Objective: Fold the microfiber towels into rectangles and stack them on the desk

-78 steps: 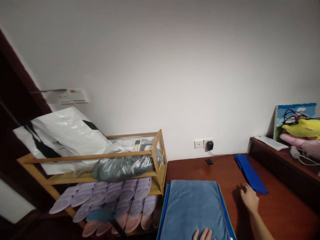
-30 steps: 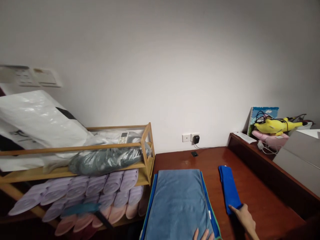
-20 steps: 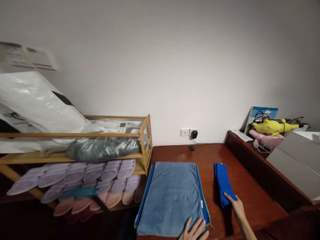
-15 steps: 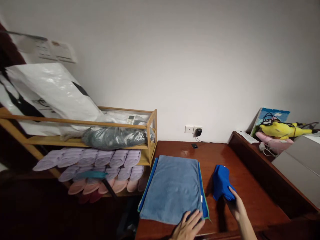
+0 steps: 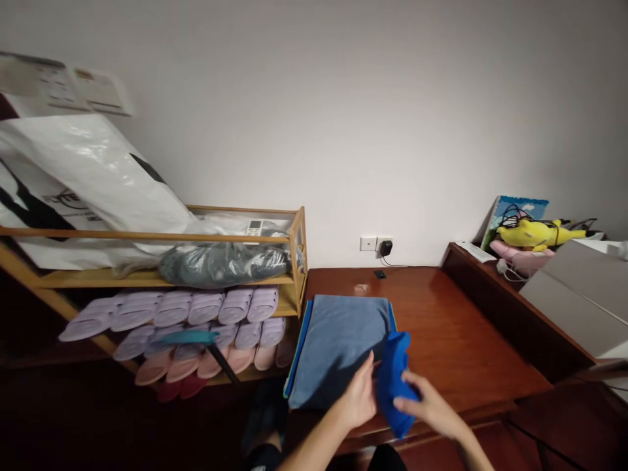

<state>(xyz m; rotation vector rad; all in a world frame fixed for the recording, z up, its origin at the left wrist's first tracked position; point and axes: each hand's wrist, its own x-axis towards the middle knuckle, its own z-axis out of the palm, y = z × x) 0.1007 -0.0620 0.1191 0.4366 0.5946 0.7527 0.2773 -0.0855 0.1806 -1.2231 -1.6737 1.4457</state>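
Note:
A folded bright blue cloth [image 5: 391, 386] is held above the front edge of the wooden tabletop by my right hand [image 5: 429, 405], its thumb and fingers closed around the right side. At the cloth's left side is my left hand [image 5: 360, 396], palm turned toward it and fingers extended. Whether those fingertips touch the cloth I cannot tell. Beneath and to the left, a stack of flat folded grey-blue towels [image 5: 343, 333] with bright blue edges lies on the tabletop [image 5: 441, 320].
A wooden rack [image 5: 297, 261] with several slippers [image 5: 191, 307] and bagged items stands left. On the right, a raised ledge [image 5: 515, 314] carries a yellow plush toy [image 5: 534, 233] and a grey-white box [image 5: 579, 294]. A black plug [image 5: 386, 248] sits in the wall socket.
My right hand has brought the blue cloth left and toward me, off the tabletop. My left hand has lifted from the grey-blue towel to beside the cloth. The view has shifted slightly.

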